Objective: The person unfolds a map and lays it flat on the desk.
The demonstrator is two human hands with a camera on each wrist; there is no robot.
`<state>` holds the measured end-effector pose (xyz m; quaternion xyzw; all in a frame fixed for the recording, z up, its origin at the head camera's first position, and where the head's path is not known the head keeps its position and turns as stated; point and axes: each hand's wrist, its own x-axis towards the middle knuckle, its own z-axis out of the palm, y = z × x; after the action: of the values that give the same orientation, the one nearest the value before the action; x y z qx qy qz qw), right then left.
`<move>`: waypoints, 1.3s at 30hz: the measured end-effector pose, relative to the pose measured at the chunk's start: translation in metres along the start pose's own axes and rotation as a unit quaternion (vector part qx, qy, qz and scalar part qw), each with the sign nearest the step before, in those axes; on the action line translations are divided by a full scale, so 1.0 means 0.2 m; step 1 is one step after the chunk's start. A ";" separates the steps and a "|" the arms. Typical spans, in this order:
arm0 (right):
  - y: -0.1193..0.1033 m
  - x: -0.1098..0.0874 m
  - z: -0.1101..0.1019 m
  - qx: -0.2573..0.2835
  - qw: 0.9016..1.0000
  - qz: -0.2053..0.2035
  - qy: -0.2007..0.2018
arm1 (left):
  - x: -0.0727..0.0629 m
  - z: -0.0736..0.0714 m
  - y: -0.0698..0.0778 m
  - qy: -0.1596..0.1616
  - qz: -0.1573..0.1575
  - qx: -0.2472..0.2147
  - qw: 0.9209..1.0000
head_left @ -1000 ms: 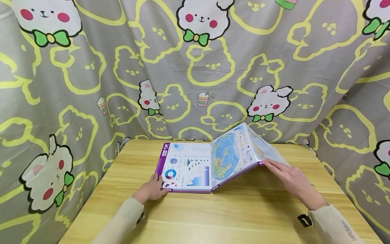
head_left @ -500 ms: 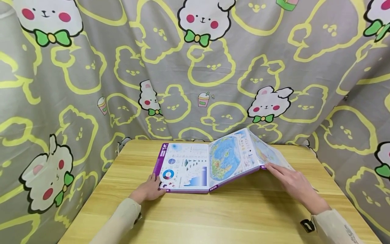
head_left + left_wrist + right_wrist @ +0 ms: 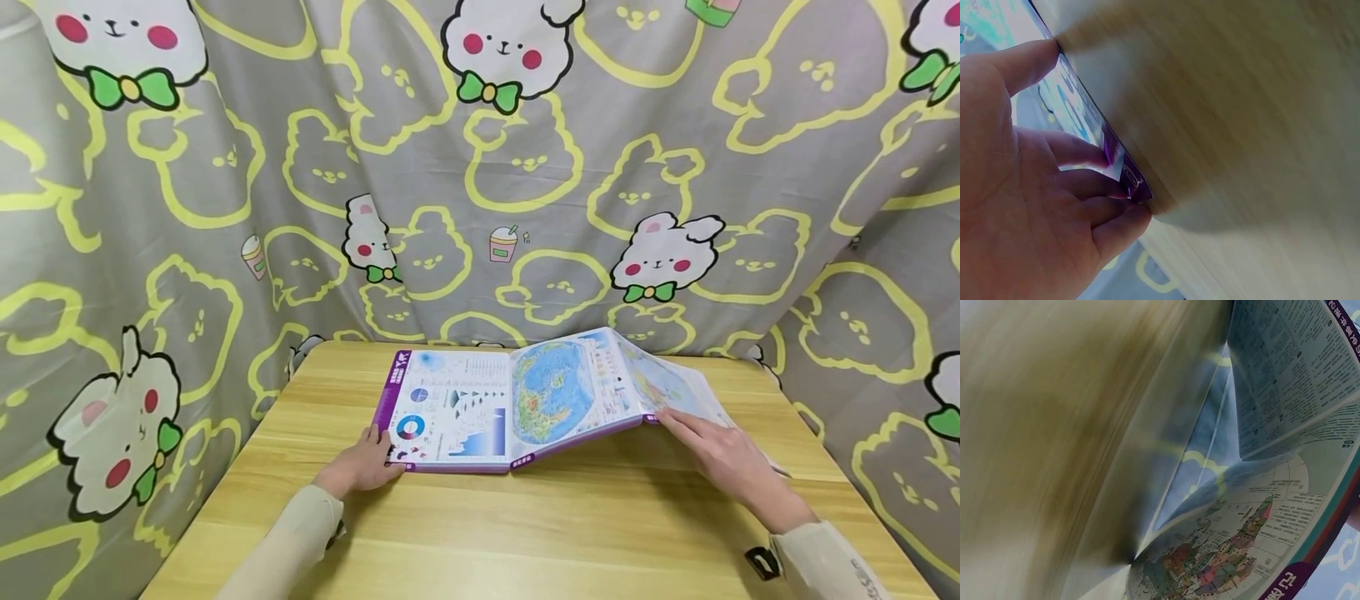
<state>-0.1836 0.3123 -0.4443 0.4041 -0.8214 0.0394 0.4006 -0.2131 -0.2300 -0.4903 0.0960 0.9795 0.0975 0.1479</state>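
Observation:
A folded laminated map (image 3: pixel 555 392) with purple borders lies unfolded on the wooden table. Its left panel is flat, while the middle and right panels rise to a raised fold. My left hand (image 3: pixel 363 462) rests at the near left corner, its thumb and fingertips touching the edge in the left wrist view. At the near end of the raised fold, my right hand (image 3: pixel 723 454) pinches the map's edge. The right wrist view looks under the lifted panels at a printed underside (image 3: pixel 1210 556); only a sliver of a finger (image 3: pixel 1354 517) shows there.
The wooden table (image 3: pixel 480 533) extends toward me in front of the map. Behind and at both sides hangs a grey curtain (image 3: pixel 420 167) with cartoon animals. A black strap (image 3: pixel 762 563) hangs by my right cuff.
The raised fold has come down lower and its right panel has spread farther right. My right hand has moved slightly right and down. The left panel and left hand have shifted slightly left.

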 end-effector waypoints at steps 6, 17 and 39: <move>0.00 -0.02 0.01 0.002 1.000 -0.001 -0.007 | 0.00 -0.01 0.00 0.000 -0.003 0.002 1.000; 0.01 -0.07 0.02 0.011 0.999 0.003 -0.053 | 0.00 -0.03 -0.03 -0.008 -0.010 -0.005 1.000; 0.02 -0.15 0.07 0.019 0.989 0.003 -0.147 | 0.01 -0.03 -0.06 -0.008 -0.002 -0.004 1.000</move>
<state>-0.1842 0.3298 -0.4733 0.4104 -0.8717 -0.0033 0.2677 -0.2194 -0.2427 -0.4878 0.0942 0.9781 0.1008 0.1561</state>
